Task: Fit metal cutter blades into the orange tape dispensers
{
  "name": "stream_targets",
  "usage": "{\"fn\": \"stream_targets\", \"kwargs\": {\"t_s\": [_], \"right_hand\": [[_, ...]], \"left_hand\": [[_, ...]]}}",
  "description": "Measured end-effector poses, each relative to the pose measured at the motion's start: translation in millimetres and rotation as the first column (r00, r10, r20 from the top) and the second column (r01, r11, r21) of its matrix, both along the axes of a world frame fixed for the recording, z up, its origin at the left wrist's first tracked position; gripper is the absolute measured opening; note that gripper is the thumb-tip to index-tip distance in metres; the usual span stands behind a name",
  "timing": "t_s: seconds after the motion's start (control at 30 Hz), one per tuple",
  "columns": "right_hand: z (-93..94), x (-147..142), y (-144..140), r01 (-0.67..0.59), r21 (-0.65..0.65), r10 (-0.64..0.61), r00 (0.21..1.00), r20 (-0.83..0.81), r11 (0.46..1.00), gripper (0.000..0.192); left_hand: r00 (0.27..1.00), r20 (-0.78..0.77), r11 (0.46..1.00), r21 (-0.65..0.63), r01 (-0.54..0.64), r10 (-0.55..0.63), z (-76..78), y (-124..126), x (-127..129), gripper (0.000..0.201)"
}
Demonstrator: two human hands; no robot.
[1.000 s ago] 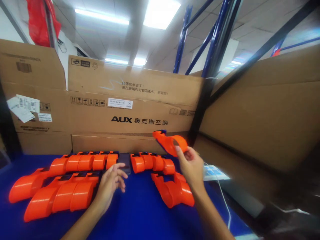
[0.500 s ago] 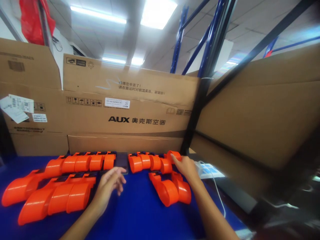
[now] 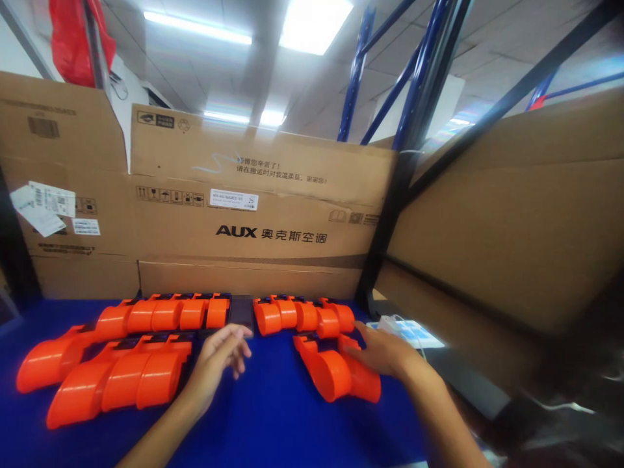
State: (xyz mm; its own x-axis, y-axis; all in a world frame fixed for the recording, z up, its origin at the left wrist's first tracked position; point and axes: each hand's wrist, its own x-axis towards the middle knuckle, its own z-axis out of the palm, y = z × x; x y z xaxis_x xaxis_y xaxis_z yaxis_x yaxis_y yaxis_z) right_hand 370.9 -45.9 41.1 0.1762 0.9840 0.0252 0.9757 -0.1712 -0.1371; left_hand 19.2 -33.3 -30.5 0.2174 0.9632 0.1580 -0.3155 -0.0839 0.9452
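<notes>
My right hand (image 3: 385,351) is over the right-hand pair of orange round plastic pieces, thumb and forefinger apart. Its thumb reaches the top of the rightmost orange piece (image 3: 364,378); whether they touch is hard to tell. Another orange piece (image 3: 331,376) lies just left of it. Behind them, an orange piece (image 3: 345,317) ends the back right row of similar pieces with dark parts on top. My left hand (image 3: 221,354) hovers over the blue surface, fingers loosely bent and apart, holding nothing. A flat dark rectangular object (image 3: 242,313) lies beyond it.
More orange pieces (image 3: 114,380) stand in two rows at left on the blue tabletop (image 3: 273,422). Cardboard panels (image 3: 263,260) wall the back and right side. A black post (image 3: 385,227) rises at the back right, near a white power strip (image 3: 409,333) with a cable.
My right hand has left the end piece of the back right row, which now rests in line, and come down toward the nearer pair. My left hand is nearly unmoved.
</notes>
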Motion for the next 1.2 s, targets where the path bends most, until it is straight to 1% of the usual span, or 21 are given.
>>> {"fn": "stream_targets", "kwargs": {"t_s": [0.07,0.13,0.23,0.3,0.37,0.4,0.5,0.53,0.57,0.6,0.67,0.73,0.8,0.87,0.93,1.0,1.03,1.07,1.1,1.13,1.2], "right_hand": [[0.8,-1.0,-4.7,-0.065,-0.041,0.064,0.998,-0.023,0.997,0.062],[-0.2,-2.8,-5.6,-0.113,-0.049,0.111,0.993,-0.038,0.992,0.06],[-0.4,-6.5,-5.5,-0.13,-0.035,0.128,0.991,-0.033,0.991,0.057],[4.2,-8.6,-8.6,-0.116,-0.007,0.116,0.993,-0.003,0.993,0.05],[14.8,-10.8,-15.9,-0.099,0.045,0.097,0.994,0.049,0.994,0.045],[22.2,-12.4,-21.1,-0.097,0.081,0.091,0.993,0.07,0.992,0.044],[48.3,-23.8,-39.0,-0.11,0.166,0.087,0.986,0.139,0.98,0.031],[56.3,-30.9,-44.4,-0.129,0.221,0.096,0.984,0.152,0.967,0.029],[63.1,-40.1,-48.8,-0.174,0.282,0.134,0.979,0.155,0.944,0.03],[68.0,-51.1,-51.9,-0.231,0.346,0.189,0.97,0.152,0.909,0.03],[71.7,-78.0,-53.8,-0.371,0.426,0.333,0.929,0.164,0.825,0.03],[67.8,-108.5,-50.5,-0.496,0.463,0.466,0.865,0.186,0.734,0.027],[58.9,-138.8,-44.3,-0.584,0.455,0.568,0.801,0.19,0.672,0.023],[48.3,-165.5,-37.3,-0.663,0.433,0.668,0.725,0.167,0.612,0.019],[38.6,-185.9,-29.7,-0.702,0.449,0.736,0.664,0.132,0.552,0.016],[30.1,-199.2,-19.7,-0.73,0.501,0.822,0.566,0.061,0.465,0.021],[25.9,-203.5,-13.2,-0.715,0.546,0.846,0.533,0.02,0.437,0.022],[21.3,-206.6,-5.8,-0.686,0.593,0.858,0.513,-0.017,0.422,0.022],[16.2,-208.8,2.2,-0.637,0.639,0.851,0.522,-0.052,0.43,0.023],[10.3,-210.4,10.5,-0.587,0.668,0.823,0.563,-0.069,0.457,0.026],[-4.0,-213.3,25.6,-0.59,0.612,0.77,0.636,-0.049,0.526,0.027]], "left_hand": [[1.0,-0.017,1.0,0.009,0.009,-0.009,-0.5,0.5,1.0,0.042],[0.999,-0.036,1.0,0.014,0.022,-0.021,-0.9,0.8,1.9,0.042],[0.998,-0.054,0.999,0.027,0.038,-0.036,-1.1,0.6,2.5,0.04],[0.998,-0.055,0.999,0.036,0.041,-0.039,-0.7,0.2,2.6,0.039],[0.998,-0.056,0.999,0.036,0.038,-0.036,-0.2,-0.2,2.9,0.039],[0.998,-0.059,0.999,0.032,0.037,-0.035,0.0,-0.2,3.1,0.039],[0.996,-0.07,0.998,0.026,0.051,-0.049,-0.1,0.7,3.5,0.039],[0.996,-0.071,0.998,0.027,0.059,-0.057,-0.4,1.2,3.5,0.04],[0.995,-0.07,0.997,0.027,0.069,-0.067,-0.7,1.6,3.5,0.04],[0.995,-0.068,0.996,0.026,0.081,-0.079,-0.9,2.0,3.6,0.04],[0.993,-0.057,0.994,0.015,0.105,-0.104,-1.1,1.8,4.3,0.042],[0.992,-0.027,0.993,-0.008,0.12,-0.12,-0.8,0.4,6.4,0.046],[0.991,0.036,0.99,-0.045,0.133,-0.131,-0.8,-1.7,9.3,0.052],[0.985,0.143,0.989,-0.097,0.113,-0.099,-1.2,-2.7,11.5,0.053],[0.963,0.269,0.987,-0.159,0.025,0.019,-1.2,-1.5,11.0,0.05],[0.906,0.385,0.97,-0.226,-0.094,0.178,0.3,1.7,6.5,0.045],[0.873,0.433,0.959,-0.258,-0.12,0.226,1.7,3.6,2.7,0.043],[0.844,0.476,0.952,-0.283,-0.119,0.247,3.5,5.6,-1.8,0.041],[0.823,0.514,0.949,-0.301,-0.091,0.241,5.3,7.3,-6.7,0.04],[0.805,0.548,0.95,-0.308,-0.057,0.226,7.0,8.7,-11.8,0.038],[0.767,0.61,0.956,-0.293,-0.014,0.198,9.1,10.3,-20.9,0.037]]}}
